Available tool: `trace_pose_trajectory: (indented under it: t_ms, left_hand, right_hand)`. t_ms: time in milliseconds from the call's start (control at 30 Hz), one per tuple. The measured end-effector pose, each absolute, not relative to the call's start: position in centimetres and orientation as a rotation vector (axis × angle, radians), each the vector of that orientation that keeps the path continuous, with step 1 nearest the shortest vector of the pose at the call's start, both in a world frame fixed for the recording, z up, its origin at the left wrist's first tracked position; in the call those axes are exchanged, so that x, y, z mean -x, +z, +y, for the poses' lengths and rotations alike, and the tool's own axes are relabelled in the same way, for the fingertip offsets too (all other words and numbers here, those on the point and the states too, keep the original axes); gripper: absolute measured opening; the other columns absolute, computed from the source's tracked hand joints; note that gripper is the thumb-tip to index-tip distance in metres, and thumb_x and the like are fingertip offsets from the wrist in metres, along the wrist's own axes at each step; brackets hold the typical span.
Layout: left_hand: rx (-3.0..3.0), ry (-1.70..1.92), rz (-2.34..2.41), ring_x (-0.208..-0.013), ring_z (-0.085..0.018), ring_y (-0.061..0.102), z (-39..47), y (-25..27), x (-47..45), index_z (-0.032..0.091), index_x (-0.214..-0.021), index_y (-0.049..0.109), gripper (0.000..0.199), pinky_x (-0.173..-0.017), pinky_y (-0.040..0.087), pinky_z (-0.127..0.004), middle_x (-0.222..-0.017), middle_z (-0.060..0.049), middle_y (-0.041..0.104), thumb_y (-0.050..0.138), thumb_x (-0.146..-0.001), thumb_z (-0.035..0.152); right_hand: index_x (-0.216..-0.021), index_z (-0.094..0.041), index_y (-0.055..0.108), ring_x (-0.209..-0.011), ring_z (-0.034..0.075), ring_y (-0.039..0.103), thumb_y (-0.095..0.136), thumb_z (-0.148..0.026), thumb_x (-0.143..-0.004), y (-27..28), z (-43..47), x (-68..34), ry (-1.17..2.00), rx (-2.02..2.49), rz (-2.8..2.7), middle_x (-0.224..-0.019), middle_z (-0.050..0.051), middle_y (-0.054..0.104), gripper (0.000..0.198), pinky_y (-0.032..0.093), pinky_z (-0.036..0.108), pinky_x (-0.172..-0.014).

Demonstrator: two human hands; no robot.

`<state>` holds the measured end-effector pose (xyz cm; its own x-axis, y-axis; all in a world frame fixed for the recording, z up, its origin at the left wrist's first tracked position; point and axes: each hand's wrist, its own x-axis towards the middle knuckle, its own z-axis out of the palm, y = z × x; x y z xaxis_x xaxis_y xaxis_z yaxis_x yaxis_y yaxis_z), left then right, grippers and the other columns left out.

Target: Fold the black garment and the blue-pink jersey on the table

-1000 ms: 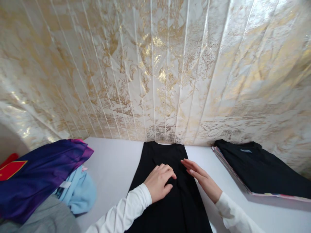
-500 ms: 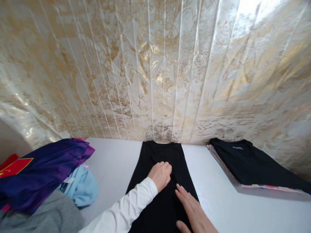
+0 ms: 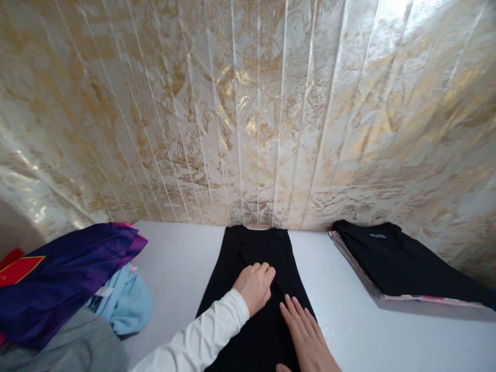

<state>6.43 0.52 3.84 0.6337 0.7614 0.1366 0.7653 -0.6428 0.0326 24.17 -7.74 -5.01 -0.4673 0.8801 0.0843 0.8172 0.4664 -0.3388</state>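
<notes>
A black garment [image 3: 267,248] lies lengthwise down the middle of the white table; its near end runs out of the frame. My left hand [image 3: 254,287], in a white sleeve, rests on its middle with the fingers curled into the cloth, closed on a bit of it. Just right of that and lower, my right hand [image 3: 304,330] lies palm down with straight fingers over the garment's right part. Its thumb shows only at the bottom edge. What is under my left palm is hidden.
Folded clothes with a black T-shirt [image 3: 403,263] on top lie at the right. Loose clothes heap at the left: a purple one [image 3: 77,274], a light blue one [image 3: 134,305] and a grey one [image 3: 85,343]. A gold-patterned sheet [image 3: 248,113] hangs behind the table [image 3: 174,258].
My left hand has shifted slightly nearer on the garment, fingers still curled. My right hand has flattened onto the cloth with more of its fingers showing. The view has moved slightly.
</notes>
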Motion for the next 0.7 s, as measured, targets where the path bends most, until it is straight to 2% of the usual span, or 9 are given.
trace_pose_trajectory:
  t_ms: [100, 200, 300, 400, 533, 633, 700]
  left_hand:
    - [2.843, -0.213, -1.258, -0.094, -0.025, 0.051, 0.2, 3.7, -5.9, 0.019, -0.092, 0.051, 0.019, -0.078, 0.043, -0.036, -0.102, -0.007, 0.055, 0.054, -0.075, 0.012]
    - [2.861, -0.245, -1.254, -0.095, -0.025, 0.050, -0.1, 3.5, -5.6, 0.019, -0.090, 0.051, 0.018, -0.079, 0.042, -0.037, -0.102, -0.008, 0.055, 0.053, -0.074, 0.011]
    - [2.894, -0.303, -1.256, -0.100, -0.024, 0.050, -0.4, 3.4, -5.2, 0.018, -0.093, 0.052, 0.018, -0.083, 0.041, -0.037, -0.107, -0.008, 0.055, 0.053, -0.076, 0.012]
    - [2.944, -0.357, -1.218, -0.114, -0.023, 0.045, -1.3, 3.5, -4.7, 0.019, -0.106, 0.051, 0.029, -0.094, 0.036, -0.036, -0.123, -0.008, 0.050, 0.054, -0.077, 0.014]
    - [3.164, -0.498, -0.983, -0.116, -0.021, 0.045, -4.2, 3.3, -4.4, 0.022, -0.107, 0.052, 0.031, -0.098, 0.033, -0.034, -0.125, -0.004, 0.052, 0.055, -0.077, 0.014]
    - [3.327, -0.507, -0.738, -0.117, -0.022, 0.047, -6.4, 2.8, -4.3, 0.023, -0.110, 0.052, 0.030, -0.096, 0.035, -0.035, -0.126, -0.004, 0.054, 0.059, -0.081, 0.024]
    - [3.349, -0.436, -0.650, -0.123, -0.024, 0.043, -7.4, 2.2, -4.3, 0.022, -0.121, 0.047, 0.042, -0.096, 0.035, -0.037, -0.134, -0.006, 0.049, 0.060, -0.084, 0.036]
  right_hand:
    - [-0.143, -0.018, 0.029, -0.133, 0.041, 0.020, 0.055, -0.059, -0.078, -5.7, -7.5, -24.0, 0.258, 1.435, -2.519, -0.147, 0.015, 0.018, 0.082, 0.029, 0.062, -0.103]
    - [-0.142, -0.021, 0.031, -0.132, 0.041, 0.022, 0.057, -0.060, -0.077, -5.5, -7.8, -23.9, 0.209, 1.398, -2.539, -0.147, 0.014, 0.019, 0.080, 0.030, 0.061, -0.103]
    - [-0.144, -0.021, 0.028, -0.135, 0.035, 0.021, 0.050, -0.057, -0.083, -3.4, -8.4, -24.6, 0.394, 1.342, -2.561, -0.148, 0.010, 0.019, 0.074, 0.030, 0.053, -0.107]
    - [-0.146, -0.022, 0.022, -0.136, 0.023, 0.024, 0.032, -0.049, -0.094, -0.3, -8.1, -26.6, 0.635, 1.445, -2.372, -0.150, 0.005, 0.022, 0.060, 0.030, 0.041, -0.110]
    - [-0.140, -0.023, 0.037, -0.136, 0.022, 0.029, 0.032, -0.045, -0.094, 1.7, -5.8, -29.2, 0.635, 1.495, -2.190, -0.147, 0.004, 0.035, 0.052, 0.026, 0.043, -0.112]
    - [-0.136, -0.022, 0.044, -0.133, 0.021, 0.035, 0.033, -0.039, -0.094, 0.9, -4.1, -29.0, 0.616, 1.415, -2.267, -0.145, 0.006, 0.039, 0.047, 0.030, 0.041, -0.110]
    - [-0.136, -0.021, 0.044, -0.134, 0.021, 0.032, 0.034, -0.037, -0.094, 0.0, -3.6, -28.3, 0.528, 1.379, -2.357, -0.147, 0.006, 0.036, 0.046, 0.031, 0.041, -0.110]
